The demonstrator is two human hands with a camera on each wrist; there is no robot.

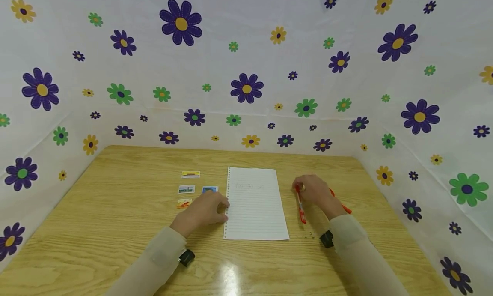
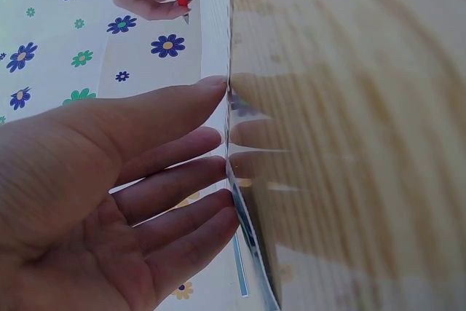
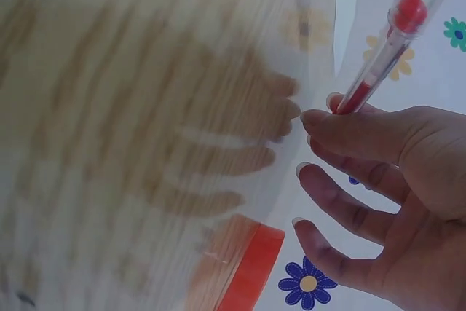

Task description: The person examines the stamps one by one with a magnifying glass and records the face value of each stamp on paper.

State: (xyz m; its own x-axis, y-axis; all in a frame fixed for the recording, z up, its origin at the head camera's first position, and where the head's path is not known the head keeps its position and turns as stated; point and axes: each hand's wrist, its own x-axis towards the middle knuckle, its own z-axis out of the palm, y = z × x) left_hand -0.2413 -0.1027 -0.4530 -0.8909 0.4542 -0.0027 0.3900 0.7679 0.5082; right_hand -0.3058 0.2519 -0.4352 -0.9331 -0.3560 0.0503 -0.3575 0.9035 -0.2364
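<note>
A sheet of lined paper (image 1: 256,214) with punched holes along its left edge lies on the wooden table; faint marks show near its top. My left hand (image 1: 206,210) rests at that left edge, thumb and fingers loosely extended with the fingertips down on the surface. Several small picture cards (image 1: 186,189) lie beside it, one partly under the hand. To the right of the paper, my right hand (image 1: 313,189) pinches a red pen (image 3: 378,67) with a clear barrel between thumb and forefinger, its other fingers spread. Partly hidden behind that hand lies a long red object (image 1: 343,204).
Tiny dark bits (image 1: 310,235) lie on the tabletop (image 1: 262,270) near the right wrist. White cloth walls (image 1: 215,64) with a flower print enclose the table at the back and both sides.
</note>
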